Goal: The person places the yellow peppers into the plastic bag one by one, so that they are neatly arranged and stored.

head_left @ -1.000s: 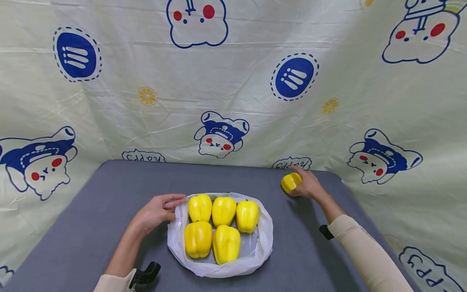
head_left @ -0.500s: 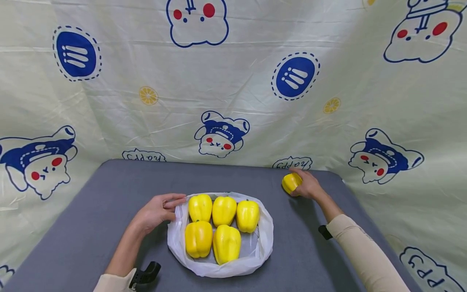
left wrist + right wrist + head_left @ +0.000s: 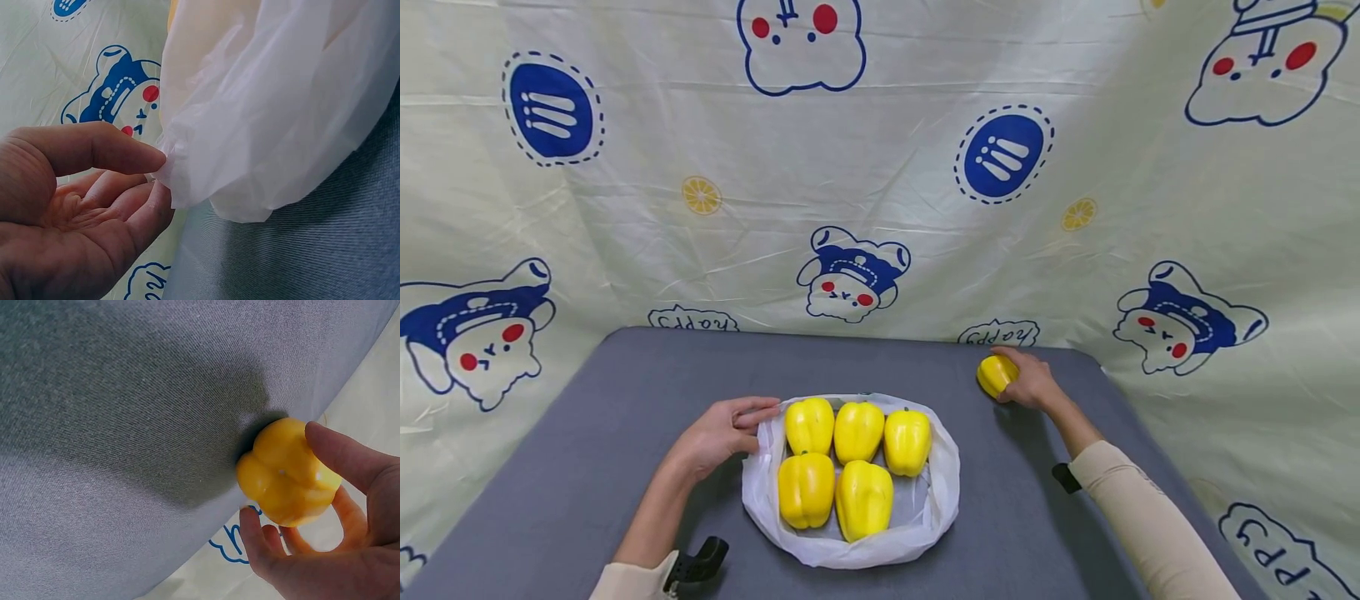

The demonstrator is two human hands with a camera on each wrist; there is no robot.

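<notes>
Toward the far right of the table, my right hand [image 3: 1033, 383] grips a yellow bell pepper [image 3: 996, 377]. In the right wrist view the thumb lies on one side of this pepper [image 3: 287, 475] and the fingers curl round the other, with its lobed end toward the camera. A white plastic bag [image 3: 850, 554], its rim spread wide, sits at the front middle with several yellow bell peppers [image 3: 806, 492] inside. At the bag's left side is my left hand [image 3: 718, 437]. Seen from the left wrist, thumb and fingers pinch the edge of the thin plastic [image 3: 187, 169].
A grey cloth covers the table [image 3: 640, 392]. Behind it and along both sides hangs a pale printed curtain [image 3: 880, 167], close to the table's back edge and to the right hand. Dark bands [image 3: 700, 562] sit at both wrists.
</notes>
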